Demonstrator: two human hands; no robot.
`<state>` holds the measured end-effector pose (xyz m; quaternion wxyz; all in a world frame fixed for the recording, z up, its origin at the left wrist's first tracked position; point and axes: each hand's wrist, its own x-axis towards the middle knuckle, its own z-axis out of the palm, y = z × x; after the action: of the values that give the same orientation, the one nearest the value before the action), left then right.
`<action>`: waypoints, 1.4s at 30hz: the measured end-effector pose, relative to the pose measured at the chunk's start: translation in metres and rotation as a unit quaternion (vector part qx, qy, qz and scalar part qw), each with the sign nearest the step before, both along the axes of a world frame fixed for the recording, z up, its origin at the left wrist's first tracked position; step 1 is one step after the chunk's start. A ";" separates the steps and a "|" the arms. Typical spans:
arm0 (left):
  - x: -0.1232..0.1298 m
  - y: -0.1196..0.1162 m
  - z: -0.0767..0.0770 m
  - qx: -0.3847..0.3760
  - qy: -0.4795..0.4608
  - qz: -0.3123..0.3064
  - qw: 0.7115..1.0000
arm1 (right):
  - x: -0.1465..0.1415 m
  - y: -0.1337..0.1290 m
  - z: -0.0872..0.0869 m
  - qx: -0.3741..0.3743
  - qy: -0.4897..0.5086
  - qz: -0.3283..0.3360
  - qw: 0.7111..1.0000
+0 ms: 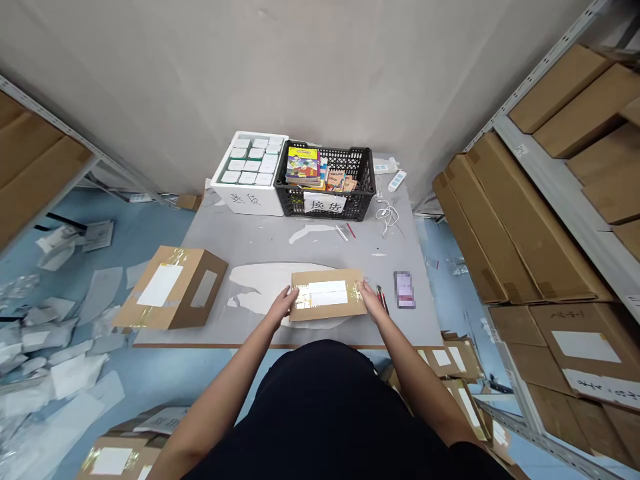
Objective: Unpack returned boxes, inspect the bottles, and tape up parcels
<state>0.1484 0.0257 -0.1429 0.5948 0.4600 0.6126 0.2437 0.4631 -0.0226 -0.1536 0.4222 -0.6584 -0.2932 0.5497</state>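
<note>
A: Where's the small carton (pixel 328 294)?
B: Between both hands, over the white patch on the counter (pixel 240 237), near its front edge. Can't tell if it's resting or slightly lifted.
A: Grip?
B: Both holding it. Left hand (pixel 284 305) on the left end, right hand (pixel 371 301) on the right end.
A: Markings on it?
B: White label on top, print too small to read. Yellowish clear tape at both ends.
A: Next to it?
B: Red-and-black tools (pixel 383 299) just beside the right hand. Phone (pixel 405 290) further right, screen pixelated. Large carton (pixel 173 290) well left, white labels on two faces, text not legible.
A: Back of the counter?
B: Black crate (pixel 367 200), paper sign (pixel 325 203) reads 换货. Books (pixel 303 167) inside, yellow-and-purple cover on top, title too small. Just left of it, white foam box (pixel 250 203) filled with white-topped packs; two handwritten characters, second is 货, first unclear. White cable (pixel 387 213) right of the crate.
A: Off the counter?
B: Right shelf: labelled carton (pixel 585 343), handwriting not readable.
</note>
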 end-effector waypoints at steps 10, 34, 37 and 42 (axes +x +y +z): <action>0.015 0.033 0.016 0.135 -0.129 -0.046 0.981 | 0.003 -0.003 0.028 0.119 0.130 -0.062 0.982; 0.041 0.070 0.013 0.024 -0.078 0.032 0.996 | 0.015 0.038 -0.001 0.038 0.030 -0.013 0.999; 0.035 0.061 0.009 0.054 -0.070 0.060 0.994 | 0.013 0.030 0.000 0.055 0.021 -0.049 0.997; 0.024 0.045 0.001 0.040 -0.079 0.094 0.992 | 0.009 0.023 -0.006 0.067 0.064 -0.107 0.990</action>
<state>0.1726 0.0704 -0.1418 0.5969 0.4027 0.5938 0.3590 0.4724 0.0003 -0.1599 0.5400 -0.6195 -0.2297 0.5214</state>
